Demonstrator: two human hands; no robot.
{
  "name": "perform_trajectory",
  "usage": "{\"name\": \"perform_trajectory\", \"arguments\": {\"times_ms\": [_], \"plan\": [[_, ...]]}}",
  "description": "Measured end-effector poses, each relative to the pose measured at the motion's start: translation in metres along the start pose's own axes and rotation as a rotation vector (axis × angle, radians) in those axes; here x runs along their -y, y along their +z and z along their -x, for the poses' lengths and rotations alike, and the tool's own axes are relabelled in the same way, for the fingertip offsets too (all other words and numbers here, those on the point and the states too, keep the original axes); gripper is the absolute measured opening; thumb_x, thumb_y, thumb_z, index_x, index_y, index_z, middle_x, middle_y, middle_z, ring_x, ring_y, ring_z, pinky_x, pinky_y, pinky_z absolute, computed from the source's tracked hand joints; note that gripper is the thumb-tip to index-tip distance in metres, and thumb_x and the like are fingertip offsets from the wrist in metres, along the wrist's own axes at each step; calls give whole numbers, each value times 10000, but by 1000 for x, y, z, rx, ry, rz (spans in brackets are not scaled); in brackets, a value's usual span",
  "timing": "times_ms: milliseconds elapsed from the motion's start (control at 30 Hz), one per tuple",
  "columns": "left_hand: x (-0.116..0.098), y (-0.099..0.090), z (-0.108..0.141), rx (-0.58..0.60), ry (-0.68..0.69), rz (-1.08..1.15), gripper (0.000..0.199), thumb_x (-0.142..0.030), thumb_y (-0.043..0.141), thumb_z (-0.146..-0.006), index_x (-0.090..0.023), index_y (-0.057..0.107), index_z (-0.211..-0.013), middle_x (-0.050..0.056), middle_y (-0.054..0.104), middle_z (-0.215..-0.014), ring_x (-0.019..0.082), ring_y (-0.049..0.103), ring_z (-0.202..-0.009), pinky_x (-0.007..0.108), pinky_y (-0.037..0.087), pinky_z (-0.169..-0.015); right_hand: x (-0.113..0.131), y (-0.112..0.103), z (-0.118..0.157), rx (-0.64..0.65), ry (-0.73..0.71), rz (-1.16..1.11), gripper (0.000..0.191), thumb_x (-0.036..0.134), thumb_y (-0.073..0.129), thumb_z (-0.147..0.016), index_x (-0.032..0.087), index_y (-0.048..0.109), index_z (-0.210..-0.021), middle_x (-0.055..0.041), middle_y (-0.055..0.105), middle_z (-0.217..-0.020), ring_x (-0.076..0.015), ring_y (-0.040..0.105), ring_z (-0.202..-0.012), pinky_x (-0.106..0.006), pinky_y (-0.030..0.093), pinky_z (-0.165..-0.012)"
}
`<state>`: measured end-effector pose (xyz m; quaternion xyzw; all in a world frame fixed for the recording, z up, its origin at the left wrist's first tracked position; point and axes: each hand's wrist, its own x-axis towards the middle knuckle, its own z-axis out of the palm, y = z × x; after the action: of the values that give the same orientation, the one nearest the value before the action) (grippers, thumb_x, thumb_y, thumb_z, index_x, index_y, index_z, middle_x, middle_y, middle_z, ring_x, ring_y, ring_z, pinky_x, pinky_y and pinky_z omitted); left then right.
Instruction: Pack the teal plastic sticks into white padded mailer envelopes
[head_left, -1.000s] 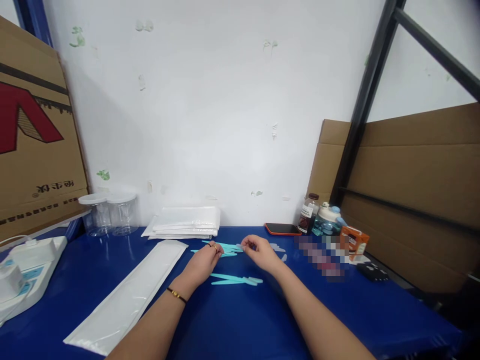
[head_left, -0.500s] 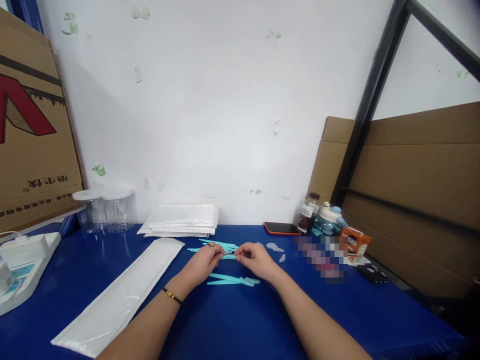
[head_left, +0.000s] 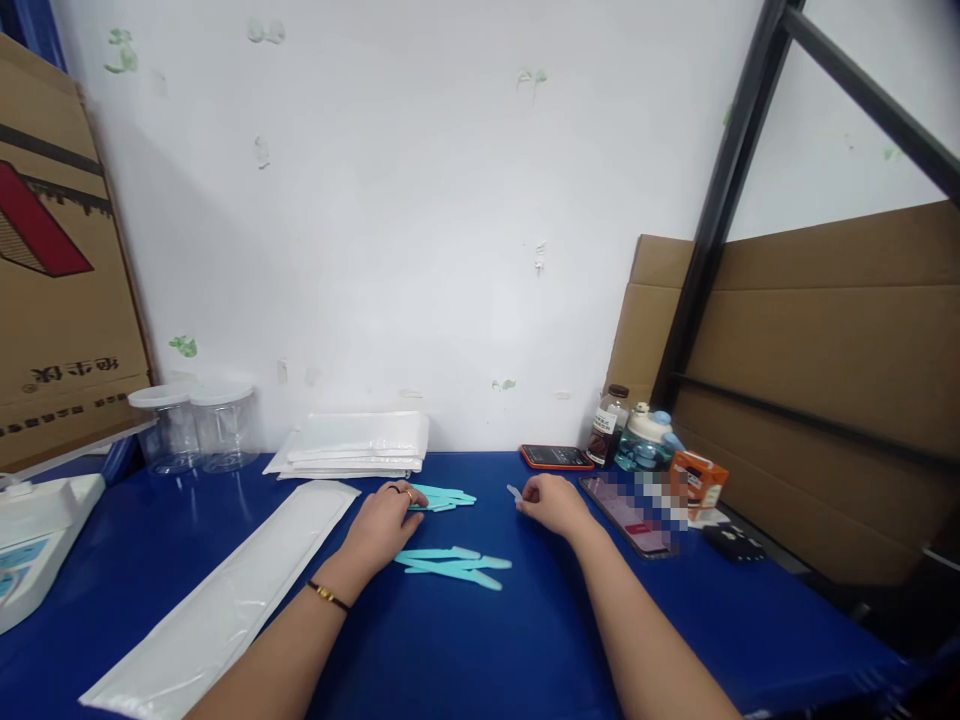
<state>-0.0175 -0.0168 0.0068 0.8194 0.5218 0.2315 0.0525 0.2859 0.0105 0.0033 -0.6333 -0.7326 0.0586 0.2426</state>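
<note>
Several thin teal sticks lie in two groups on the blue table. My left hand (head_left: 388, 522) rests at the left end of the far group (head_left: 450, 497), its fingers partly over the sticks; whether it grips one I cannot make out. Nearer to me is the second group (head_left: 457, 566), crossed over each other, with paler tips to the right. To the right of the far group, my right hand (head_left: 553, 503) pinches a small translucent piece (head_left: 514, 493) just above the tabletop.
A long white padded envelope (head_left: 225, 600) lies at left, with stacked envelopes (head_left: 352, 443) behind it. Clear jars (head_left: 225, 435) stand back left. At right are phones (head_left: 556, 457), bottles (head_left: 607, 428), an orange box (head_left: 697, 483) and a black item (head_left: 733, 543).
My hands have moved apart. My right hand has shifted right and now holds a translucent piece; my left has moved left. Another stick lies in the near group. The view has shifted slightly.
</note>
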Motion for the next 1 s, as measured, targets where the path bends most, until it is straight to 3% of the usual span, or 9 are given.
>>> {"name": "perform_trajectory", "arguments": {"times_ms": [167,400,600,667,767,867,1000], "plan": [[6,1,0,19,-46,-112,237,-260,513,-808,-247,623,-1017,43,602,-1049,217,517,-998,309,382,-839,11,17,1,69,7,-30,51,136,653,-644,183,638,-631,-34,650,-677,-161,574,-630,-245,353,-549],[4,2,-1,7,-82,-123,121,-297,527,-804,-222,616,-842,35,601,-900,201,523,-906,275,380,-731,23,17,4,241,11,-268,94,99,666,-603,171,610,-628,2,627,-611,-128,558,-564,-205,354,-491],[-1,-5,-3,-57,-80,-43,120,-293,502,-813,-235,600,-774,4,619,-869,192,535,-883,271,361,-728,25,21,3,294,24,-384,189,17,610,-605,158,618,-731,12,631,-630,-108,556,-563,-187,373,-505],[-7,-11,-3,-97,-65,9,161,-310,450,-843,-233,587,-807,3,625,-858,180,547,-853,264,360,-728,28,20,4,253,-48,-375,135,54,601,-648,162,623,-726,9,624,-639,-108,546,-576,-192,370,-518],[-15,-15,0,-41,-44,99,204,-342,392,-868,-227,560,-853,-6,618,-786,154,552,-734,239,353,-657,38,16,8,153,-199,-440,78,137,573,-730,176,615,-784,12,606,-682,-108,526,-610,-199,371,-546],[-19,-12,2,19,-32,151,179,-339,408,-859,-226,545,-834,-23,598,-728,134,536,-670,219,332,-605,52,12,14,140,-309,-545,94,200,540,-788,183,612,-847,9,595,-725,-108,513,-629,-204,380,-568],[-18,-7,1,11,-15,172,166,-340,429,-853,-224,543,-818,-31,590,-711,127,529,-662,210,322,-599,64,8,19,72,-378,-497,107,230,552,-798,183,639,-837,-4,577,-758,-113,496,-653,-218,379,-599]]}}
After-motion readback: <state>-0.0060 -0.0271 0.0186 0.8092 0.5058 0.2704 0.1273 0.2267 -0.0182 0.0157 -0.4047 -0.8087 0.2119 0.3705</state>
